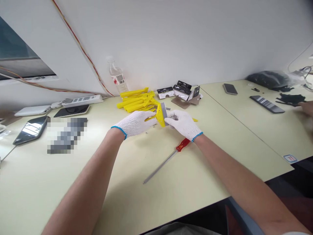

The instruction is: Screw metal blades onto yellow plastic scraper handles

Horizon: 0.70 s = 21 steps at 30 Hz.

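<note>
In white knit gloves with blue cuffs, both hands meet at a yellow scraper (160, 116) above the table. My left hand (137, 123) is closed around its yellow handle. The scraper's grey metal blade (164, 111) points right, and my right hand (182, 123) pinches the blade edge between thumb and fingers. Below the right wrist lies a screwdriver (179, 145) with a red handle, its long shaft pointing toward the near left. Small screws (146, 133) lie beneath my left hand. Just behind the hands is a pile of yellow scraper handles (137, 100).
Black-and-white card packages (182, 90) lie against the wall beside a clear bottle (117, 76). Phones (31, 130) and a power strip (83, 100) are on the left. At right are another phone (230, 88), black pieces (290, 99) and another person's hand (307, 107).
</note>
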Tool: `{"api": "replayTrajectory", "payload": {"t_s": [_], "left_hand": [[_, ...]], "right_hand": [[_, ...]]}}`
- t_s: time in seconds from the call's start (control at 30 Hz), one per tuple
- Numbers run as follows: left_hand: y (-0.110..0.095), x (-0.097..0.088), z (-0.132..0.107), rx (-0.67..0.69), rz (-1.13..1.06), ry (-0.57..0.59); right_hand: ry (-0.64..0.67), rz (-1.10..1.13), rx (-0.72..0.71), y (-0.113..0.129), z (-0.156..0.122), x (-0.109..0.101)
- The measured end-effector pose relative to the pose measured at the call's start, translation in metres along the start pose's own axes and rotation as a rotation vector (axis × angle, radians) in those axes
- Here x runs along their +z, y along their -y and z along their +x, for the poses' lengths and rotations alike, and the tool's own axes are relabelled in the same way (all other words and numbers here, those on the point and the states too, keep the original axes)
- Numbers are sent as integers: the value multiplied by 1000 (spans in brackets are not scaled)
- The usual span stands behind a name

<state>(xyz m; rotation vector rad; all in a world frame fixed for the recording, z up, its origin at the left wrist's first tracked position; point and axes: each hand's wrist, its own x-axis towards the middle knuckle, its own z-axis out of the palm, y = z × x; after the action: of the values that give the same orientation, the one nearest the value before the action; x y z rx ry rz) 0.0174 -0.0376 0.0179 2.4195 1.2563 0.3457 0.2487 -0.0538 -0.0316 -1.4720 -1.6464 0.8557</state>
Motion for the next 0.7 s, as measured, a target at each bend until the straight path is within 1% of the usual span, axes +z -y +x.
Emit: {"api": "replayTrajectory", "payload": {"t_s": [0.17, 0.33, 0.5, 0.6, 0.7], "left_hand": [[0, 1, 1, -28, -12, 25], [8, 5, 5, 17, -24, 1], [12, 6, 5, 44, -43, -7], [13, 6, 5, 45, -42, -14], [12, 6, 5, 40, -51, -20]], "right_hand": [[16, -155, -6, -6, 1, 3], [-73, -291, -80, -8, 3, 4], [-111, -265, -88, -11, 6, 5], [-98, -225, -83, -11, 4, 5], [-55, -172, -63, -10, 1, 3]]}}
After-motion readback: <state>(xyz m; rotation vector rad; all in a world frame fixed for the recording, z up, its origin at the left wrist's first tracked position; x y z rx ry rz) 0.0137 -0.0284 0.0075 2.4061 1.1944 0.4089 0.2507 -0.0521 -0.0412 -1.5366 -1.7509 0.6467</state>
